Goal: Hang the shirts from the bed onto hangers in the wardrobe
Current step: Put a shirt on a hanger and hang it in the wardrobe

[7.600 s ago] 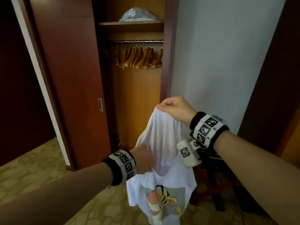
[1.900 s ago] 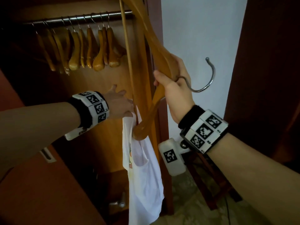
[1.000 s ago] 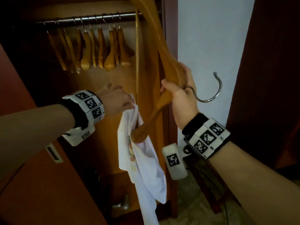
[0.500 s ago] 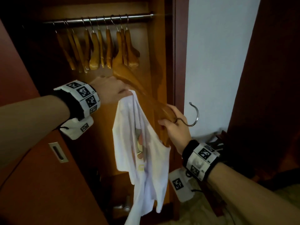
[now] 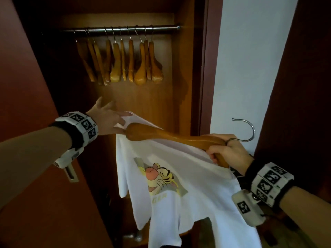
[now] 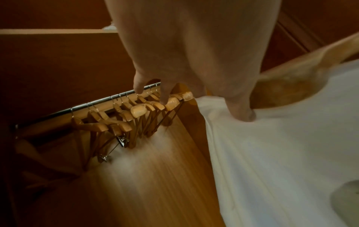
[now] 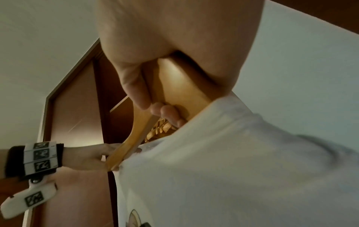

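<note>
A white shirt [image 5: 188, 190] with a tiger print hangs in front of the open wardrobe. A wooden hanger [image 5: 170, 137] lies almost level across its top, with the left arm poking through the neck opening. My right hand [image 5: 227, 151] grips the hanger at its middle, just below the metal hook [image 5: 248, 129], and holds the shirt's collar edge against it. In the right wrist view, its fingers [image 7: 165, 110] curl round the wood. My left hand [image 5: 109, 120] pinches the shirt's edge [image 6: 217, 104] by the hanger's rounded left end [image 6: 287, 86], its other fingers spread.
Several bare wooden hangers [image 5: 123, 63] hang bunched on the metal rail [image 5: 161, 29] above my hands. The rail's right end is bare. A dark red wardrobe door [image 5: 26, 104] stands at the left, and a white wall [image 5: 250, 68] at the right.
The hanger has swung down from steep to nearly level and its left end now sits in the shirt's neck. The shirt has spread out, showing its print. My right hand moved lower and rightward.
</note>
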{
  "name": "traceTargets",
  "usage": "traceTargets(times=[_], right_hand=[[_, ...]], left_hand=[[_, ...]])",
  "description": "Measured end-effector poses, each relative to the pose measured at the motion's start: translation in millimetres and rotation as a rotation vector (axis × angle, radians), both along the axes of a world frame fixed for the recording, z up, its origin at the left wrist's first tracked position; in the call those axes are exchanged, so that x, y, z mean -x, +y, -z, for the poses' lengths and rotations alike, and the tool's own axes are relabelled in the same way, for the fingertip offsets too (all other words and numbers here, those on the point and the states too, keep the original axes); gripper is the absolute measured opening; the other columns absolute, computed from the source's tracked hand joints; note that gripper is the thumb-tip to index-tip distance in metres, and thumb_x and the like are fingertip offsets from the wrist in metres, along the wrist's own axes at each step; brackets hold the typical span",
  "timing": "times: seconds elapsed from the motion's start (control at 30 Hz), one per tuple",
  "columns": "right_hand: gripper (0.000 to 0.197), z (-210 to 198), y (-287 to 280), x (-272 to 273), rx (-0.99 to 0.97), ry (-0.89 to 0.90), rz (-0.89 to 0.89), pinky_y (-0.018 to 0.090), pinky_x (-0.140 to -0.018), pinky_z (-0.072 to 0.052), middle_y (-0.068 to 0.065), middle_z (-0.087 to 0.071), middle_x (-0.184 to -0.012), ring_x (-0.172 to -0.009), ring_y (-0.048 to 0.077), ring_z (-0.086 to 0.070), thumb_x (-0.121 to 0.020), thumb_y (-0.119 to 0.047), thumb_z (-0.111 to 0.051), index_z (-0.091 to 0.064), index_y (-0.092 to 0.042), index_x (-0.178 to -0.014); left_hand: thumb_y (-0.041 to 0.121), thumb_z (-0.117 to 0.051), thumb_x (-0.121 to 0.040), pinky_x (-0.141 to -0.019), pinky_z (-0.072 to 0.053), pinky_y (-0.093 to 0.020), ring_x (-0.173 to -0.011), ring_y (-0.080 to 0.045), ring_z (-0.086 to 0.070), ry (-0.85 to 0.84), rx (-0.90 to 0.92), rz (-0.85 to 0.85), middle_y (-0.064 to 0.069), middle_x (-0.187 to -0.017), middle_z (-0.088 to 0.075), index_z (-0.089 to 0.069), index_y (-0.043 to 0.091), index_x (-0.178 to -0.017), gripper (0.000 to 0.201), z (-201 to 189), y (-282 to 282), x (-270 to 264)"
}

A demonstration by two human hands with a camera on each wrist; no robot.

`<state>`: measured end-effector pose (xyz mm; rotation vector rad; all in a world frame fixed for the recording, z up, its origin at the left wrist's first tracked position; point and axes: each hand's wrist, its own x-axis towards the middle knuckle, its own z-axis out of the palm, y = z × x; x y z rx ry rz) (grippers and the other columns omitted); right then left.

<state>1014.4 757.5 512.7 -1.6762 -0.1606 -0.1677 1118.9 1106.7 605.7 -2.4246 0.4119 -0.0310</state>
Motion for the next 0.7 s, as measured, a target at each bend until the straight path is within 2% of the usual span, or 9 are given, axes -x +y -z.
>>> traceTargets(times=[0.13,0.23,0.27,0.37,0.4,0.43,0.5,0.63,0.7], right_hand=[[0.024,-5.7,-5.4,-1.9,0.033,0.043,0.032,0.029,-0.05,-0.039,0.018,-0.051,-0.059,-0.052,0.025,-0.045,-0.078,0.01,-0.057,-0.072,-0.008,-0.082],[0.02,-11.4,-8.7,-3.7,0.096,0.053,0.056,0.032,-0.053,-0.037,0.017,-0.051,-0.06,-0.056,0.028,-0.044,-0.078,0.006,-0.06,-0.069,-0.01,-0.072],[0.02,-13.9,-9.0,-4.2,0.127,0.059,0.052,0.033,-0.053,-0.036,0.016,-0.051,-0.06,-0.057,0.028,-0.044,-0.077,0.006,-0.06,-0.068,-0.01,-0.07],[0.021,-25.8,-4.8,-5.5,0.227,0.071,0.014,0.033,-0.054,-0.036,0.015,-0.052,-0.06,-0.055,0.026,-0.045,-0.077,0.006,-0.061,-0.07,-0.012,-0.072],[0.016,-31.7,-2.8,-7.1,0.254,0.071,0.002,0.034,-0.055,-0.037,0.015,-0.054,-0.061,-0.056,0.026,-0.046,-0.077,0.005,-0.062,-0.071,-0.008,-0.076],[0.011,-38.6,-0.8,-8.1,0.273,0.07,-0.01,0.035,-0.056,-0.038,0.016,-0.056,-0.063,-0.057,0.027,-0.047,-0.077,0.004,-0.063,-0.071,-0.002,-0.083],[0.015,-53.1,2.2,-9.5,0.302,0.06,-0.036,0.033,-0.055,-0.041,0.017,-0.06,-0.066,-0.058,0.028,-0.049,-0.078,0.002,-0.065,-0.067,0.008,-0.092],[0.021,-79.5,8.8,-7.9,0.333,0.014,-0.119,0.033,-0.054,-0.042,0.019,-0.057,-0.066,-0.058,0.031,-0.048,-0.079,0.003,-0.064,-0.06,0.019,-0.092],[0.02,-87.6,11.5,-6.7,0.34,0.013,-0.155,0.032,-0.053,-0.042,0.018,-0.055,-0.065,-0.056,0.03,-0.047,-0.079,0.004,-0.064,-0.058,0.02,-0.09]], left_hand=[[0.074,-0.027,-0.092,-0.116,-0.005,-0.067,-0.151,-0.031,-0.002,0.028,-0.027,0.033,0.025,-0.162,-0.005,-0.055,0.047,-0.127,0.052,0.7,-4.3,5.2],[0.07,-0.026,-0.094,-0.117,-0.007,-0.066,-0.151,-0.03,-0.004,0.048,-0.002,0.045,0.024,-0.162,-0.004,-0.057,0.043,-0.125,0.052,-3.2,-9.2,13.7],[0.069,-0.026,-0.095,-0.117,-0.007,-0.065,-0.151,-0.029,-0.006,0.054,0.02,0.06,0.023,-0.162,-0.005,-0.058,0.042,-0.122,0.05,-4.6,-12.6,17.3],[0.065,-0.027,-0.097,-0.117,-0.009,-0.063,-0.149,-0.026,-0.013,0.067,0.092,0.148,0.02,-0.162,-0.014,-0.056,0.045,-0.099,0.035,-6.1,-30.4,30.2],[0.064,-0.027,-0.097,-0.117,-0.01,-0.063,-0.149,-0.024,-0.015,0.071,0.105,0.186,0.018,-0.161,-0.019,-0.056,0.046,-0.099,0.035,-5.0,-37.7,33.7],[0.064,-0.026,-0.097,-0.117,-0.01,-0.062,-0.148,-0.023,-0.018,0.076,0.106,0.226,0.017,-0.16,-0.024,-0.059,0.046,-0.108,0.039,-3.3,-44.5,37.0],[0.064,-0.022,-0.096,-0.116,-0.013,-0.062,-0.145,-0.02,-0.023,0.069,0.117,0.315,0.017,-0.154,-0.035,-0.06,0.042,-0.119,0.05,0.4,-56.8,42.6],[0.064,-0.027,-0.096,-0.113,-0.015,-0.066,-0.136,-0.017,-0.033,0.052,0.213,0.435,0.013,-0.137,-0.05,-0.06,0.04,-0.113,0.043,6.9,-77.6,52.9],[0.065,-0.025,-0.095,-0.112,-0.02,-0.064,-0.13,-0.017,-0.039,0.075,0.255,0.45,0.01,-0.127,-0.054,-0.059,0.04,-0.112,0.045,12.0,-83.7,55.2]])
